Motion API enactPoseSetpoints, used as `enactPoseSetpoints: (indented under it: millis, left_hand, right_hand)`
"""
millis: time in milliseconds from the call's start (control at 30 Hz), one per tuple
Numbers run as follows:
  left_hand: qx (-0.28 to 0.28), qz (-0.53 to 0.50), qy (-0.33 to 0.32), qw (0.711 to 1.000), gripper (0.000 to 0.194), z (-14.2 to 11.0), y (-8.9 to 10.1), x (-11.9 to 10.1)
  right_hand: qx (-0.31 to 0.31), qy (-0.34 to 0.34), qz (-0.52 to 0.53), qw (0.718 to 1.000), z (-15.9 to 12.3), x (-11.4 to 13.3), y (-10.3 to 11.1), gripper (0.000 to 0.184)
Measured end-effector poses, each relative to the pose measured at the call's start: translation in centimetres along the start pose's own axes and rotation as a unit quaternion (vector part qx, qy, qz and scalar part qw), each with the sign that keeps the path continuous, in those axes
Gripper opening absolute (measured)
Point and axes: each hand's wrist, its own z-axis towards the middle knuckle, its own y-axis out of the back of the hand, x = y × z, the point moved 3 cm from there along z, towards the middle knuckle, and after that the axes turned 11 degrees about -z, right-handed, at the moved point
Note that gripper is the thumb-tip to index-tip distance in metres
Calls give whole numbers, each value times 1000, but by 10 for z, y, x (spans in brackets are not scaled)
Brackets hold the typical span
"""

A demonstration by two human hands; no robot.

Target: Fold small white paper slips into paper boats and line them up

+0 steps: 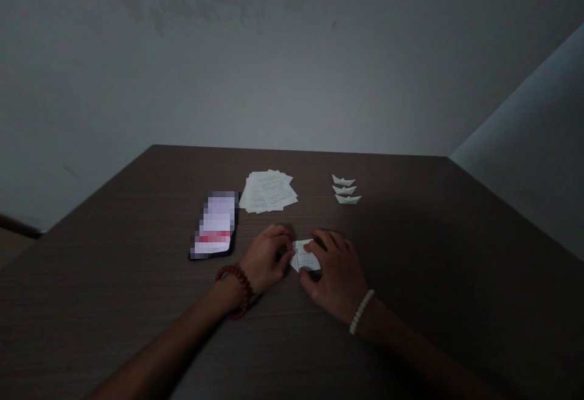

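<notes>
A small piece of printed white paper (306,257), partly folded, lies on the table between my hands. My left hand (269,260) pinches its left edge between thumb and fingers. My right hand (336,272) rests over its right side, with the thumb at the lower edge and a fingertip pressing on top. Fingers cover part of the sheet, so its full outline is hidden. Beyond my right hand, three little folded paper boats (347,200) stand in a short column. A loose stack of printed paper sheets (269,191) lies beyond my left hand.
A phone (214,223) with a lit, blurred screen lies left of my left hand. The dark brown wooden table (114,235) ends at a stained pale wall (292,83) behind. Another wall surface slopes in at the right.
</notes>
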Motion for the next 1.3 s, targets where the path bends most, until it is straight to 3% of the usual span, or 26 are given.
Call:
enactPoseSetpoints:
  millis: [333,633,1300]
  left_hand:
    - [-3,11,37,999,10,0,-1,-3]
    - [-9,11,27,1000,8,-1,-2,-1]
    - [-11,-6,42,999,6,-2,5,-3]
  right_hand:
    - [4,-4,-10,1000,0,2,3,25]
    - [1,3,-4,1000,1,1,2,18]
    - [-7,-2,-8,1000,2,-2,0,24]
